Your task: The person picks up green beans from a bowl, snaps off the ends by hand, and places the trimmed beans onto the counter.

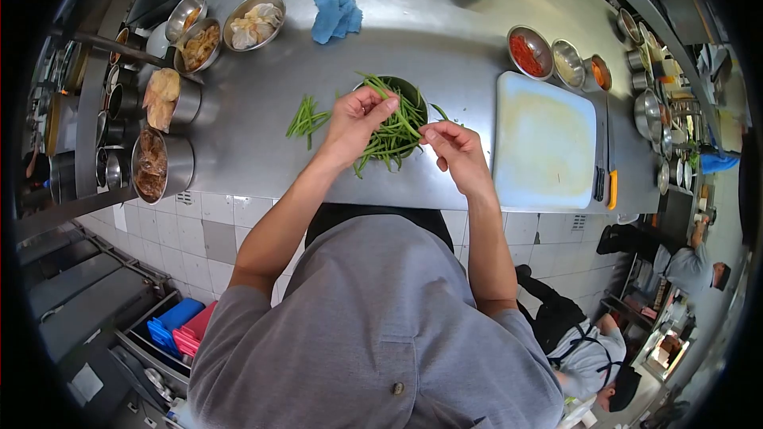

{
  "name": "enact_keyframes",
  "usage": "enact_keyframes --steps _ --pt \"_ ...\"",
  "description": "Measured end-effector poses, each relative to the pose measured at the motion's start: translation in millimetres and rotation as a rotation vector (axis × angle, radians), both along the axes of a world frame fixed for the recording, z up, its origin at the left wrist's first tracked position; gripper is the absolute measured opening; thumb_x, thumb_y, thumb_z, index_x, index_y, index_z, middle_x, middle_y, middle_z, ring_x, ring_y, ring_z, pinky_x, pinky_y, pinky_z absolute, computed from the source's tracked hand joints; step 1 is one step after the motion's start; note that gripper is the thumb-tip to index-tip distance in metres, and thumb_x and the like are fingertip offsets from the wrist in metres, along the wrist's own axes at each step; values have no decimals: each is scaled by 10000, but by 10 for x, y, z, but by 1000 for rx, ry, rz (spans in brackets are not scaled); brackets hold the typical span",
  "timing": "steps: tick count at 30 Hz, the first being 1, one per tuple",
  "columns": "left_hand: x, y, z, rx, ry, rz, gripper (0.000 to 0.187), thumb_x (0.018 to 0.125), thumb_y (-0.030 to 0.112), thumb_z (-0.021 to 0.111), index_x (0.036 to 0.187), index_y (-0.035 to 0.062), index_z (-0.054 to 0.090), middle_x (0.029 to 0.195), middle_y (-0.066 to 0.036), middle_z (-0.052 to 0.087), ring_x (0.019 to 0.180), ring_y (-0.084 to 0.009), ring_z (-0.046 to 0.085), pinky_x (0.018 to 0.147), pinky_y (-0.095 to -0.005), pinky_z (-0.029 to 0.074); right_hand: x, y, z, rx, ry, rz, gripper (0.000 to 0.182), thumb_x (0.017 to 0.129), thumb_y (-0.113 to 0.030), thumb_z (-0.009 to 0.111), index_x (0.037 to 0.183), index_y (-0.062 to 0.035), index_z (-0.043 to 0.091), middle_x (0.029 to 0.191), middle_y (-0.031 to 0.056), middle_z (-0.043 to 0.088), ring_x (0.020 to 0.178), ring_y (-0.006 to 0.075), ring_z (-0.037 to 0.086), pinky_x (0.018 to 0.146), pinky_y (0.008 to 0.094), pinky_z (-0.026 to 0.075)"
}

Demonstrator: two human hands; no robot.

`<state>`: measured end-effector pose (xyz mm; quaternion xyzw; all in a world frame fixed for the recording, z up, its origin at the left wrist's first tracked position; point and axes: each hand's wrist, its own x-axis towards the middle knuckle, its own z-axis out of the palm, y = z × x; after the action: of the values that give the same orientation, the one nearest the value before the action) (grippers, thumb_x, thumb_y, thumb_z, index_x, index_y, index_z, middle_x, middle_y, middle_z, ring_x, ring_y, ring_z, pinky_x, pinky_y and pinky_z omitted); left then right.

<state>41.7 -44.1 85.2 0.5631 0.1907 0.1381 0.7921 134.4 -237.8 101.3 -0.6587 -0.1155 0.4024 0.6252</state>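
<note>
Spread across the steel table (pixel 445 48): a white cutting board (pixel 545 140) to the right, metal bowls of food to the left, a blue cloth (pixel 335 13) farther back

Heaped mid-table, spilling from a small metal bowl (pixel 409 92): the pile of green beans (pixel 389 137); a smaller bunch (pixel 305 119) just to its left

Best done, by the look of it: pinch near the tip, snap cleanly, keep trimmed and untrimmed apart

Left hand (pixel 355 123): grip pressed together on one bean, above the pile

Right hand (pixel 457 155): thumb and forefinger pinching a bean end, other fingers loosely curled
</note>
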Motion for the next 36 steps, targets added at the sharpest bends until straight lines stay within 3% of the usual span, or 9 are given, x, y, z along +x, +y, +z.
enact_keyframes --steps 5,12,15,18,19,23,26,30,36 --pt "-1 -25 21 13 37 -7 83 952 130 707 979 55 686 853 27 655 695 -31 495 618 -208 396 5 24 -175 75 -336 108 111 941 -123 708 990 -24 717 793 -11 665 683 65 535 595 244 437" --pt "-89 87 27 42 38 56 69 897 47 746 908 54 679 810 28 657 701 -23 541 620 -196 416 58 54 -134 -64 -519 27 106 938 -100 701 948 4 690 710 27 632 636 89 520 606 264 445" --pt "-209 219 -8 307 169 -144 77 867 41 766 901 41 697 778 17 664 690 -34 552 620 -206 433 56 64 -58 -89 -570 -41 111 938 -96 701 930 11 674 694 30 621 625 93 521 585 265 439" --pt "-250 64 141 341 282 -359 112 839 41 787 916 13 711 749 12 662 677 -46 560 604 -217 439 -9 149 36 -107 -589 -136 128 939 -97 699 903 16 650 706 44 617 614 102 521 561 272 429" --pt "-256 24 106 339 302 -403 155 853 28 785 986 2 710 820 13 683 715 -38 588 632 -209 467 -33 180 47 -98 -618 -162 133 939 -95 696 891 16 642 710 52 616 605 108 520 554 276 427" --pt "-225 -152 -89 110 164 -462 126 857 48 788 945 32 700 824 22 675 750 -43 603 699 -212 500 -102 274 24 -94 -778 -264 129 932 -83 691 858 -1 625 743 76 603 580 145 510 536 304 420" --pt "-190 -283 -86 -8 104 -476 124 848 56 791 891 28 678 811 6 669 743 -59 603 689 -228 492 -112 306 -128 -45 -1052 -314 111 923 -69 693 849 -16 629 763 80 594 581 169 504 525 325 416" --pt "-161 -300 -37 -46 130 -450 124 861 65 779 898 41 663 825 0 674 760 -63 612 704 -230 496 -150 286 -112 -88 -929 -386 118 926 -95 710 872 -18 640 764 46 603 577 116 471 508 283 390" --pt "-109 -235 -39 -140 142 -373 106 900 122 748 912 90 649 861 5 693 756 -55 606 670 -214 462 -138 236 -124 43 -577 -308 177 948 -144 716 875 1 646 693 -8 605 583 40 448 517 228 379"
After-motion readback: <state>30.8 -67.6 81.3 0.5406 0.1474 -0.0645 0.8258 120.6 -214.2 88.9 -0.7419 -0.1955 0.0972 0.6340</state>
